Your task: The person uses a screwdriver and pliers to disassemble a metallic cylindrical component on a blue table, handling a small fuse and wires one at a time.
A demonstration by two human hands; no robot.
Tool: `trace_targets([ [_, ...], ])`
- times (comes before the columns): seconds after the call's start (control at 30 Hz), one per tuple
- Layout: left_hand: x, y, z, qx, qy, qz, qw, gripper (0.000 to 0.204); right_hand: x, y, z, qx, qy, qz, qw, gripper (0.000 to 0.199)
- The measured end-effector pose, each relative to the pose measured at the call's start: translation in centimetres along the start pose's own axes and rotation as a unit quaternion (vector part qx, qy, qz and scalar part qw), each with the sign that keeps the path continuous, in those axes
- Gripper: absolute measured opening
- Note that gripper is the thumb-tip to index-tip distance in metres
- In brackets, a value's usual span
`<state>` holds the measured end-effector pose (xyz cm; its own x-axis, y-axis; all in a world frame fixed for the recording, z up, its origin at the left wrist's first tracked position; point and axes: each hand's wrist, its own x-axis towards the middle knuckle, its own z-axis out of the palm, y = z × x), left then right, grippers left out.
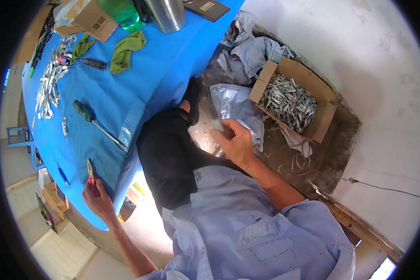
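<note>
My left hand is closed round the red handles of a pair of pliers at the near edge of the blue-covered table. The pliers' metal jaws point away from me over the cloth. Over the floor to the right, my right hand pinches a small pale flat piece between thumb and fingers; its kind is too small to make out. Beyond the pliers lies a screwdriver with a green handle. A small silvery metal part rests to its left.
A heap of silvery metal strips covers the table's far left. Green gloves, a steel tumbler and a green bottle stand or lie toward the back. An open cardboard box full of metal pieces sits on the floor beside plastic bags.
</note>
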<state>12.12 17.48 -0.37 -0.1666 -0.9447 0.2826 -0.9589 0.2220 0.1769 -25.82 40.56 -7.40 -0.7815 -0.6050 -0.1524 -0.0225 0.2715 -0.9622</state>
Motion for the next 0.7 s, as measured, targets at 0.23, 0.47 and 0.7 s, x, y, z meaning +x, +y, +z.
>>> trace_targets([
  [0.23,-0.6,-0.3,0.8,0.023,0.034,0.044,0.998,0.050,0.8,-3.1,0.0,0.020,0.029,-0.121,0.992,0.026],
  [0.47,-0.7,-0.2,1.0,0.039,0.048,0.045,0.997,0.052,1.7,-4.4,-0.1,0.034,0.034,-0.147,0.988,0.025],
  [0.7,-0.7,-0.1,1.2,0.034,0.056,0.041,0.997,0.052,2.7,-5.3,0.2,0.060,0.026,-0.148,0.987,0.026],
])
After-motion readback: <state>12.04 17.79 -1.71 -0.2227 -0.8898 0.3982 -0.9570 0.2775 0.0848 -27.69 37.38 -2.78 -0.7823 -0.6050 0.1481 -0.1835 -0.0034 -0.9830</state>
